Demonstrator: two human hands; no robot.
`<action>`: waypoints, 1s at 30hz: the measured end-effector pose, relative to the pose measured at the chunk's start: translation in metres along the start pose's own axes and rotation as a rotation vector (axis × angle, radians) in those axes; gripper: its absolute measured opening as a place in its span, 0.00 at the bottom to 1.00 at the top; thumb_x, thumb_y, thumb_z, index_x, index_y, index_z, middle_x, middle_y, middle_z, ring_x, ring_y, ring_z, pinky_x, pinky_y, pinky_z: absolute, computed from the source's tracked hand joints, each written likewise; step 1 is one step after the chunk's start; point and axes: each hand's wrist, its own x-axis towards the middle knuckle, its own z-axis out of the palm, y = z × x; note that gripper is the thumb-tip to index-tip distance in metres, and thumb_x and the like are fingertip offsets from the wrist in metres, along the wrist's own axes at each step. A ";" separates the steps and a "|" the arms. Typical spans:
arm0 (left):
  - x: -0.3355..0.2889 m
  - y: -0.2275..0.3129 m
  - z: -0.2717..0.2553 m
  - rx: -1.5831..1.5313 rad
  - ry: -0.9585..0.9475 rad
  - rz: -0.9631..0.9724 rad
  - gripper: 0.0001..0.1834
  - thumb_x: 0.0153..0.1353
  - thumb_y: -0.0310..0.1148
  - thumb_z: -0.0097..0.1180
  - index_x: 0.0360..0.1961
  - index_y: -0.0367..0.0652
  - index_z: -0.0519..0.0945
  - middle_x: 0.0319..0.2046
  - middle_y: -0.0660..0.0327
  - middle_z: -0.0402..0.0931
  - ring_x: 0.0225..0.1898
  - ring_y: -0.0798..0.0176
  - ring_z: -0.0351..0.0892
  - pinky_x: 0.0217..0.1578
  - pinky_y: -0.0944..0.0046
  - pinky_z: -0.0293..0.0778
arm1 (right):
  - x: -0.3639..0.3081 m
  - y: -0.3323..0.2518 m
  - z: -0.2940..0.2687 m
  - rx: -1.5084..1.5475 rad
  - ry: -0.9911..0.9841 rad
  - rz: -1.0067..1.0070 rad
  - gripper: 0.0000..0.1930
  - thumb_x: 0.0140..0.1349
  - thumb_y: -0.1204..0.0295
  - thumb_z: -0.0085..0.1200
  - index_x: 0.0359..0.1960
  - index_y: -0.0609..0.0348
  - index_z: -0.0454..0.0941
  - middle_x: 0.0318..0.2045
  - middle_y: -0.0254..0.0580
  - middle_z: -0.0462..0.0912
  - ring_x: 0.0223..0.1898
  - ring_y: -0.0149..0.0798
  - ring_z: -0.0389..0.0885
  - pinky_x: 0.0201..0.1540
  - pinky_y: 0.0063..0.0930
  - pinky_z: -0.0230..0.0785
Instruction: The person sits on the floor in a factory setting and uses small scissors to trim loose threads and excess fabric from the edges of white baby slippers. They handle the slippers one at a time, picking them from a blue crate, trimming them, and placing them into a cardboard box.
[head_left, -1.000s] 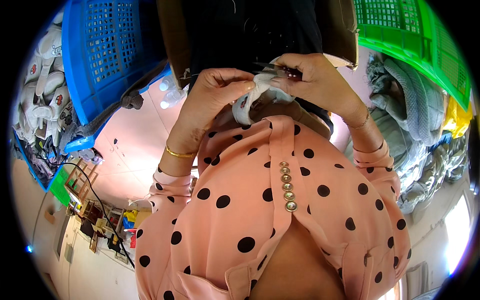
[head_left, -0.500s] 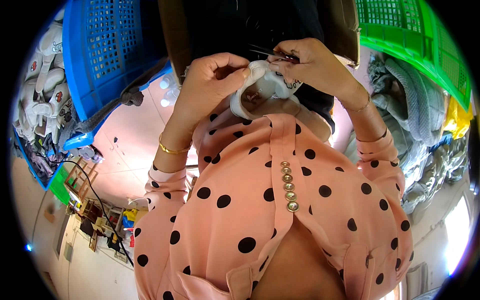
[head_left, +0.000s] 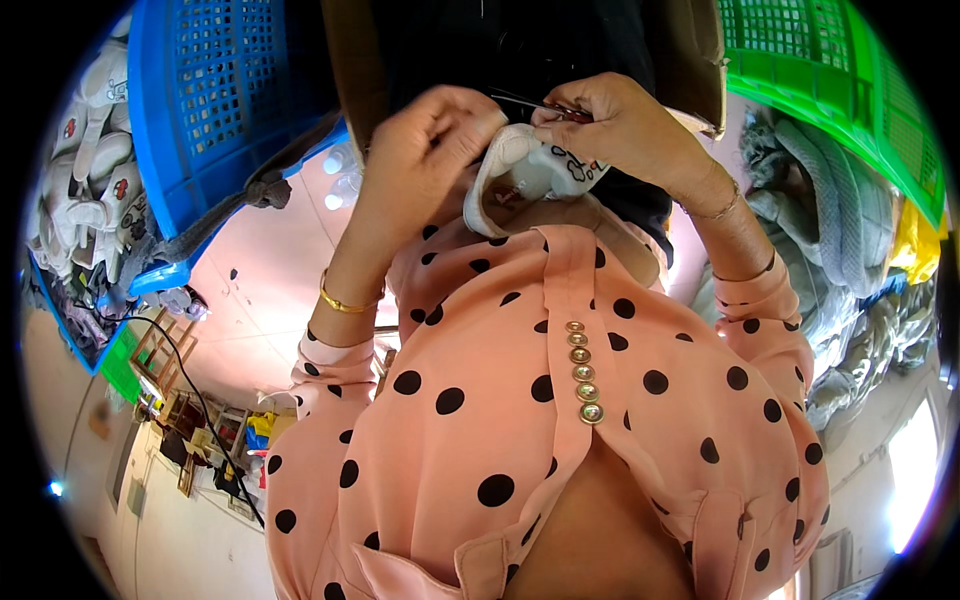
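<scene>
A small white shoe upper (head_left: 548,168) with a dark-outlined cartoon print rests against the front of my blouse, its opening facing me and a reddish mark on the insole inside. My right hand (head_left: 612,125) is closed around small scissors (head_left: 568,112) with a dark red handle, their thin blades pointing left above the shoe's rim. The same hand's thumb and fingers also press on the shoe's upper edge. My left hand (head_left: 435,150) is closed with curled fingers, fingertips beside the rim near the blade tips. Whatever it pinches is hidden.
A blue plastic basket (head_left: 165,140) stands at the left, beside piled white shoe uppers (head_left: 95,160). At the right is a green basket (head_left: 870,90) above grey padded fabric (head_left: 830,190). A cardboard box edge (head_left: 705,70) lies ahead, and clear bottles (head_left: 343,188) stand on the floor.
My left hand has come off its pinch on the shoe's rim and turned, knuckles up, its fingertips now higher. The right hand keeps the scissors almost in place.
</scene>
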 end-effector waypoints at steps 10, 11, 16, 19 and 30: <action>0.011 -0.020 -0.002 -0.081 -0.243 -0.092 0.09 0.61 0.32 0.59 0.35 0.37 0.84 0.26 0.68 0.80 0.29 0.78 0.73 0.30 0.72 0.72 | -0.018 -0.022 0.005 -0.196 0.120 -0.113 0.13 0.53 0.63 0.61 0.30 0.60 0.77 0.24 0.54 0.77 0.27 0.57 0.78 0.29 0.42 0.69; 0.021 -0.006 -0.002 -0.108 -0.303 -0.168 0.10 0.62 0.34 0.59 0.36 0.36 0.84 0.25 0.70 0.79 0.27 0.79 0.72 0.28 0.73 0.70 | -0.023 -0.020 0.001 -0.219 0.173 -0.080 0.12 0.52 0.65 0.63 0.31 0.59 0.78 0.24 0.54 0.78 0.28 0.57 0.80 0.30 0.41 0.71; 0.003 -0.003 -0.004 -0.268 -0.320 -0.241 0.12 0.63 0.35 0.57 0.38 0.37 0.84 0.22 0.70 0.76 0.23 0.78 0.71 0.25 0.74 0.69 | -0.030 -0.034 0.013 -0.191 0.202 -0.151 0.10 0.51 0.69 0.62 0.32 0.59 0.79 0.25 0.52 0.81 0.29 0.55 0.82 0.31 0.40 0.73; 0.007 -0.001 -0.001 -0.289 -0.314 -0.277 0.12 0.62 0.35 0.57 0.38 0.36 0.84 0.22 0.69 0.76 0.23 0.77 0.71 0.26 0.75 0.67 | -0.028 -0.032 0.011 -0.184 0.176 -0.143 0.10 0.51 0.69 0.62 0.33 0.60 0.79 0.26 0.53 0.81 0.29 0.55 0.82 0.31 0.39 0.74; -0.003 -0.005 0.000 -0.335 -0.290 -0.259 0.14 0.62 0.36 0.57 0.40 0.36 0.84 0.22 0.68 0.76 0.23 0.76 0.71 0.24 0.76 0.67 | -0.026 -0.031 0.017 -0.174 0.196 -0.169 0.13 0.53 0.68 0.63 0.35 0.63 0.79 0.27 0.52 0.83 0.30 0.53 0.84 0.34 0.37 0.76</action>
